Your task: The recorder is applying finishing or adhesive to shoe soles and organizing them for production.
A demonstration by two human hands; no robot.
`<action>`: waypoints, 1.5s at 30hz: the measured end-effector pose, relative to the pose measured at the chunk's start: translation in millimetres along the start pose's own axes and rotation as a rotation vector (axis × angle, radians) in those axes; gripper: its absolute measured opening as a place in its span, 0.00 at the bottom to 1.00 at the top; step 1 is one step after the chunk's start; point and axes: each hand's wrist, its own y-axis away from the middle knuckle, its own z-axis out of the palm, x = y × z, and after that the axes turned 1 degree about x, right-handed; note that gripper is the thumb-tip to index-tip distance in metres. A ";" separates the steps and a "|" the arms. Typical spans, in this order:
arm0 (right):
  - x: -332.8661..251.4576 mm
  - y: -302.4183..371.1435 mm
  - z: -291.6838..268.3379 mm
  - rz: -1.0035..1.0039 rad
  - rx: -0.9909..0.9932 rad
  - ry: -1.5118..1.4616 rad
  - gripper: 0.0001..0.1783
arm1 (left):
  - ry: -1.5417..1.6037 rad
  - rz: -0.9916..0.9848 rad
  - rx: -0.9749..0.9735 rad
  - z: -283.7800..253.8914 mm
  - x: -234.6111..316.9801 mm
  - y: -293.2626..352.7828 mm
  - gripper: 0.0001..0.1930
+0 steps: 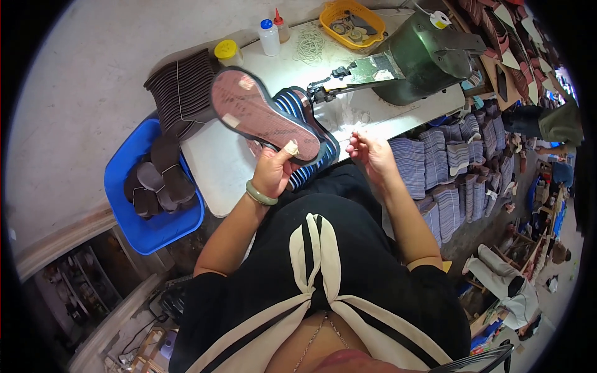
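Observation:
My left hand point(273, 171) grips a shoe insole point(261, 118) near its lower right end, the thumb pressed on top. The insole has a reddish-brown face with light patches and a dark edge. A pale wrap point(291, 148) covers the tip of that thumb. Behind it, partly hidden, a stack of similar insoles point(308, 171) with blue-and-white striped edges lies at the table's near edge. To the right, my right hand point(371, 152) hovers just short of the table, fingertips pinched together; whatever they hold is too small to tell. The sewing machine point(423, 62) stands beyond that hand.
On the white table point(214, 161) are a yellow-lidded jar point(227, 53), a blue-capped bottle point(268, 38) and a yellow basket point(352, 25). Tied dark insoles point(180, 93) stand at the left, above a blue tub point(152, 233). Striped stacks point(429, 161) fill the right; a person point(556, 127) stands beyond.

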 end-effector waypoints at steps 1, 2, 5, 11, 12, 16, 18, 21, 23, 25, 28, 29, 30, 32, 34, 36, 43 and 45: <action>-12.6 4.2 11.8 -0.049 -0.007 0.106 0.13 | -0.097 -0.054 -0.019 -5.5 -2.7 -1.2 0.12; -21.9 7.2 25.6 -0.099 -0.014 0.212 0.16 | -0.194 -0.108 -0.038 -11.1 -6.2 -2.0 0.12; -15.2 -6.3 45.0 -0.222 -0.258 0.354 0.22 | -0.345 -0.157 -0.059 -6.5 -17.1 -2.3 0.14; -12.1 -17.9 34.8 0.037 -0.300 0.378 0.19 | 0.024 -0.118 -0.090 -30.3 19.6 -25.2 0.08; -13.7 -18.7 32.8 0.093 -0.332 0.432 0.19 | 0.031 -0.116 -0.086 -29.2 21.5 -30.5 0.08; -37.8 -30.2 54.9 -0.049 -0.344 0.397 0.21 | -0.263 -0.129 -0.060 -22.1 19.5 -46.5 0.07; -42.1 -39.6 59.6 -0.003 -0.343 0.355 0.20 | -0.171 -0.116 -0.021 -24.9 12.3 -55.6 0.09; -31.5 -53.7 56.7 -0.052 -0.208 0.393 0.14 | -0.275 -0.109 0.060 -17.7 4.0 -63.2 0.05; -18.3 -51.5 63.2 -0.311 -0.098 0.609 0.13 | -0.337 -0.047 0.163 -15.7 -7.2 -70.7 0.02; -12.8 -50.3 72.7 -0.735 0.094 0.992 0.15 | -0.292 -0.023 0.181 -12.7 -9.4 -77.7 0.01; -19.4 -46.2 69.7 -0.982 -0.024 1.323 0.36 | -0.232 0.036 0.214 -8.9 -11.6 -90.7 0.02; -24.1 -41.1 68.6 -0.977 -0.029 1.326 0.36 | -0.217 0.071 0.227 -6.9 -12.2 -96.5 0.02; -29.6 -38.1 67.1 -0.810 -0.036 1.459 0.39 | -0.204 0.107 0.237 -3.9 -13.0 -103.0 0.03; -45.1 -38.7 67.2 -0.635 -0.043 1.586 0.42 | -0.258 0.271 0.257 3.0 -24.2 -116.3 0.06; -62.4 -46.0 67.4 -0.725 0.008 1.609 0.42 | -0.581 0.352 0.252 -11.4 -31.3 -142.3 0.12; -68.5 -57.6 58.8 -0.745 0.035 1.640 0.38 | -0.694 0.614 0.344 -8.8 -47.3 -164.5 0.22; -62.2 -78.7 2.2 -0.384 0.077 0.691 0.23 | -0.780 0.427 0.540 -6.2 -65.3 -192.9 0.17; -57.1 -63.1 -0.1 -0.060 -0.022 0.050 0.22 | -0.727 0.431 0.501 -2.4 -57.0 -195.9 0.16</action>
